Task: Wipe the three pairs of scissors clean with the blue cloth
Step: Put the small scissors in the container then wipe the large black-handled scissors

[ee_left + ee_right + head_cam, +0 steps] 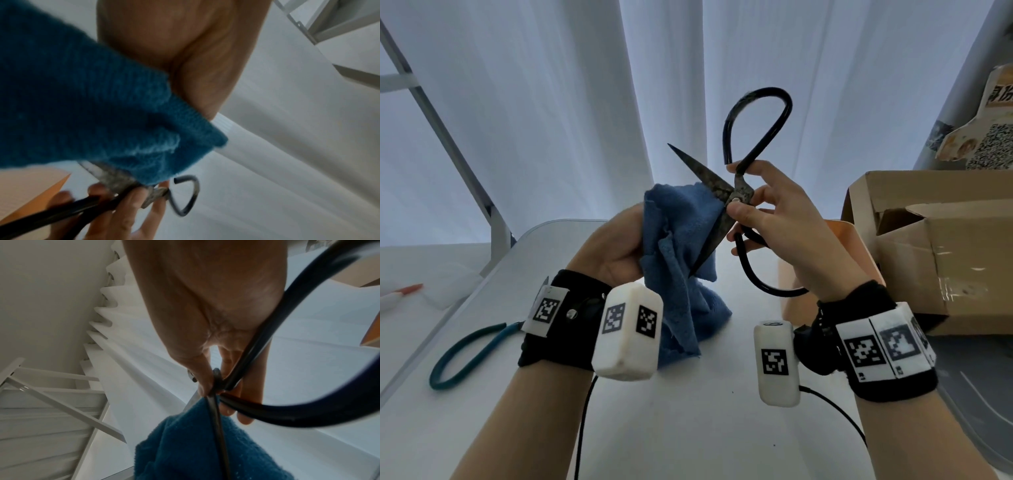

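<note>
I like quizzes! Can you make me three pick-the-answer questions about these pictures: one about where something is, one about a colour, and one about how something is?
1. Where does the teal-handled pair of scissors lie?
A. in the cardboard box
B. on the white table
C. in a hand

2. What colour is the fuzzy cloth?
A. blue
B. red
C. yellow

3. How are the blades of the black-handled metal scissors?
A. spread apart
B. closed together
C. snapped off

Answers:
1 B, they rest on the white table by the left wrist.
2 A, the cloth that the left hand holds is blue.
3 A, the right hand holds them with the tips pointing different ways.
</note>
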`<control>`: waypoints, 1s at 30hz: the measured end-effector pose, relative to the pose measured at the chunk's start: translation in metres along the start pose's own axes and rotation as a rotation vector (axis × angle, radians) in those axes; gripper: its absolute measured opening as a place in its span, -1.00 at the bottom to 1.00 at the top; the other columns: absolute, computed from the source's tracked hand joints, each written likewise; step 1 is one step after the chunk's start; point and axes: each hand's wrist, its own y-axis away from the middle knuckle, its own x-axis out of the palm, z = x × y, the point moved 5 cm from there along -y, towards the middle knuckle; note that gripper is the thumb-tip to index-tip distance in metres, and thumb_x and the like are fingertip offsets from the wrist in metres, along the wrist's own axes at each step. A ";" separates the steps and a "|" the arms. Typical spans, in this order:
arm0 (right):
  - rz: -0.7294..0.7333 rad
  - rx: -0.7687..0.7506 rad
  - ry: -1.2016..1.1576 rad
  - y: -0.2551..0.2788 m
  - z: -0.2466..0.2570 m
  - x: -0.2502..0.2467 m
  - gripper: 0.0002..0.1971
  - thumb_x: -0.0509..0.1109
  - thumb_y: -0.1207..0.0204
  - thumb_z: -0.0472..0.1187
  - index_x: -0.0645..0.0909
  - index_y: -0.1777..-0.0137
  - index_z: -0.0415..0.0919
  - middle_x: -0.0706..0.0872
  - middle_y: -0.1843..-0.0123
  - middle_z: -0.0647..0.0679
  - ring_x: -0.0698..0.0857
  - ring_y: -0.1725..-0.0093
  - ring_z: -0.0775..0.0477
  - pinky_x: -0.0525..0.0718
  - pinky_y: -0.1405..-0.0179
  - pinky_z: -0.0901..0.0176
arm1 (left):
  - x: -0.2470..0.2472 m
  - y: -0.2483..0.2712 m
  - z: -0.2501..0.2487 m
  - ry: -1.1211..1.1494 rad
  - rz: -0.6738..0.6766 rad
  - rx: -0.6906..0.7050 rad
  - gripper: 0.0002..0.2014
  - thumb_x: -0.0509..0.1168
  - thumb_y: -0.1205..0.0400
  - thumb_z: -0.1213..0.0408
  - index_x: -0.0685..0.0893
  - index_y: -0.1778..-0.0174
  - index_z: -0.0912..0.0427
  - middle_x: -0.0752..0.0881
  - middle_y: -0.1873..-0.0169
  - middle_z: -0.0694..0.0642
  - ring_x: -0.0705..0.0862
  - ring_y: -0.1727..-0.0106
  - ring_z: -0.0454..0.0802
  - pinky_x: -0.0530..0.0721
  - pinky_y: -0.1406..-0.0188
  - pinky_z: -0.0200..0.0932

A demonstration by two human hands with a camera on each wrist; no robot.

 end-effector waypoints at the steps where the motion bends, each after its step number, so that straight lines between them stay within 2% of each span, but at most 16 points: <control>1: 0.008 -0.004 0.006 0.000 0.000 0.002 -0.59 0.39 -0.66 -0.37 0.56 -0.41 0.05 0.60 0.07 -0.20 0.84 0.21 -0.20 0.87 0.28 -0.10 | 0.006 0.002 0.002 -0.032 0.025 -0.004 -0.78 0.15 -0.67 0.37 0.56 0.29 0.27 0.65 0.51 0.10 0.64 0.48 -0.13 0.65 0.51 -0.37; 4: 0.041 -0.007 0.028 0.001 0.000 0.007 -0.59 0.40 -0.66 -0.36 0.57 -0.40 0.07 0.61 0.11 -0.18 0.84 0.21 -0.21 0.87 0.26 -0.15 | 0.017 0.003 0.006 -0.054 0.034 0.007 -0.85 0.21 -0.58 0.42 0.58 0.31 0.32 0.66 0.50 0.16 0.66 0.54 -0.12 0.66 0.56 -0.35; 6: 0.072 -0.005 0.039 0.001 0.000 0.011 -0.60 0.42 -0.66 -0.34 0.57 -0.40 0.07 0.62 0.11 -0.19 0.84 0.19 -0.23 0.87 0.25 -0.18 | 0.014 -0.004 0.006 -0.149 -0.042 0.090 -0.74 0.16 -0.68 0.51 0.60 0.33 0.29 0.66 0.53 0.12 0.64 0.56 -0.14 0.63 0.57 -0.32; 8: 0.091 -0.008 0.052 0.002 0.001 0.014 -0.61 0.43 -0.66 -0.32 0.56 -0.41 0.06 0.63 0.08 -0.22 0.84 0.18 -0.22 0.87 0.25 -0.18 | 0.011 -0.007 0.007 -0.244 -0.108 0.161 -0.71 0.16 -0.72 0.49 0.61 0.32 0.26 0.67 0.57 0.05 0.64 0.56 -0.15 0.62 0.57 -0.30; 11: 0.089 -0.028 0.074 0.001 0.003 0.015 -0.61 0.43 -0.66 -0.32 0.56 -0.40 0.07 0.64 0.10 -0.20 0.84 0.20 -0.19 0.87 0.26 -0.16 | 0.008 -0.008 0.007 -0.299 -0.175 0.208 -0.72 0.22 -0.72 0.45 0.67 0.31 0.24 0.69 0.55 0.05 0.65 0.52 -0.12 0.65 0.52 -0.26; 14: 0.052 -0.043 0.105 0.001 0.002 0.015 -0.61 0.41 -0.66 -0.36 0.56 -0.40 0.04 0.62 0.15 -0.13 0.82 0.25 -0.15 0.86 0.30 -0.14 | 0.010 -0.007 0.006 -0.326 -0.184 0.245 -0.70 0.23 -0.69 0.49 0.75 0.31 0.19 0.74 0.49 0.09 0.68 0.48 -0.08 0.69 0.48 -0.22; 17: 0.005 -0.054 0.120 0.000 0.000 0.015 -0.60 0.40 -0.66 -0.37 0.56 -0.40 0.04 0.62 0.14 -0.15 0.82 0.30 -0.09 0.86 0.32 -0.09 | 0.011 -0.008 0.006 -0.289 -0.149 0.235 -0.69 0.16 -0.70 0.53 0.78 0.19 0.24 0.77 0.41 0.14 0.71 0.41 -0.03 0.74 0.40 -0.19; 20: 0.004 -0.052 0.124 0.000 -0.001 0.016 -0.60 0.41 -0.65 -0.37 0.56 -0.39 0.04 0.63 0.16 -0.17 0.82 0.29 -0.12 0.86 0.34 -0.09 | 0.014 -0.010 0.008 -0.215 -0.072 0.192 -0.76 0.19 -0.73 0.46 0.77 -0.12 0.35 0.80 0.14 0.28 0.76 0.20 0.11 0.78 0.11 -0.02; 22: 0.007 -0.052 0.120 0.001 0.000 0.017 -0.60 0.42 -0.64 -0.36 0.57 -0.39 0.05 0.64 0.16 -0.20 0.82 0.26 -0.18 0.86 0.34 -0.09 | 0.015 -0.010 0.009 -0.152 -0.057 0.187 -0.76 0.19 -0.74 0.45 0.73 -0.21 0.37 0.80 0.11 0.28 0.78 0.19 0.14 0.80 0.11 0.02; 25: 0.012 -0.051 0.121 0.001 0.000 0.017 -0.60 0.43 -0.64 -0.35 0.57 -0.38 0.07 0.63 0.16 -0.21 0.82 0.25 -0.21 0.86 0.34 -0.11 | 0.017 -0.010 0.011 -0.134 -0.065 0.219 -0.78 0.21 -0.72 0.47 0.76 -0.12 0.31 0.81 0.18 0.25 0.77 0.27 0.12 0.79 0.14 0.05; 30: 0.028 -0.045 0.124 0.001 0.002 0.016 -0.59 0.43 -0.65 -0.33 0.54 -0.41 0.05 0.61 0.17 -0.15 0.83 0.29 -0.11 0.86 0.31 -0.11 | 0.017 -0.008 0.012 -0.193 -0.170 0.282 -0.80 0.24 -0.67 0.50 0.79 0.05 0.30 0.78 0.33 0.17 0.71 0.38 0.01 0.69 0.26 -0.09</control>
